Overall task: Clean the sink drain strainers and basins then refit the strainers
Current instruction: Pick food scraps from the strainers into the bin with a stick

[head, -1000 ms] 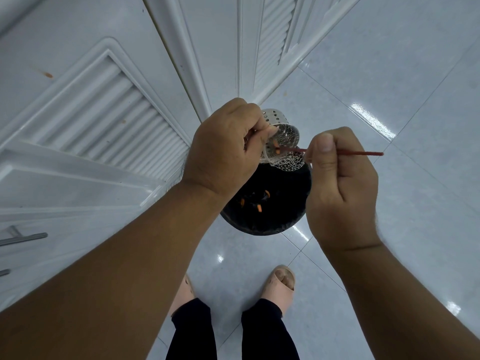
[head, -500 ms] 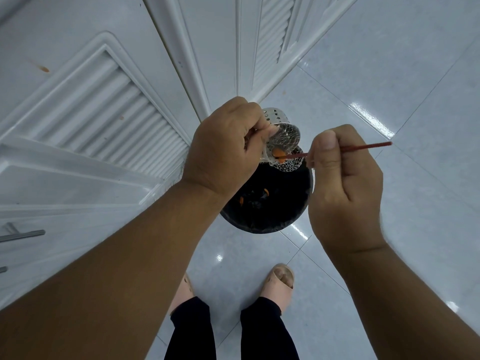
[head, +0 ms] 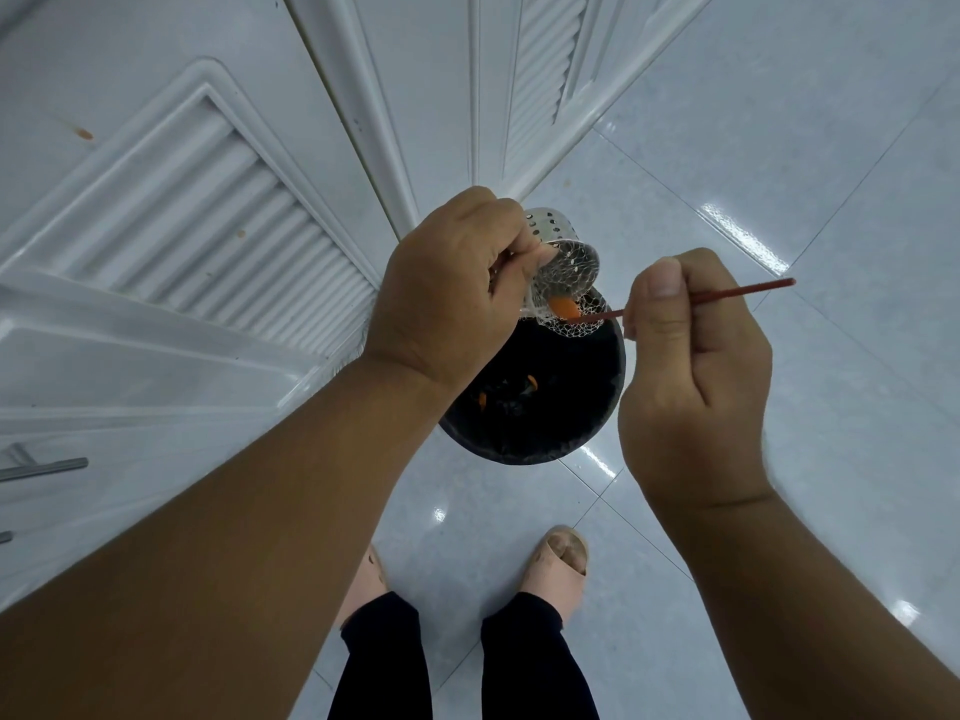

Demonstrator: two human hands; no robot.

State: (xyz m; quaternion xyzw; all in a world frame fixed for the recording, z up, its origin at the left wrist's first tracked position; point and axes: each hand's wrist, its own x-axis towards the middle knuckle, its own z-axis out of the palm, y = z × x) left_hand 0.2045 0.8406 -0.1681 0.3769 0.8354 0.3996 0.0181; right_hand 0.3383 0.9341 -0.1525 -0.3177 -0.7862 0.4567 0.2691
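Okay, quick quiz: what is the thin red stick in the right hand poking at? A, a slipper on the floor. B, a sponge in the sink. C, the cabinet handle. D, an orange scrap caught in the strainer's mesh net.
D: the stick held in the right hand reaches an orange scrap in the net of the strainer, which the left hand holds over the black bin.
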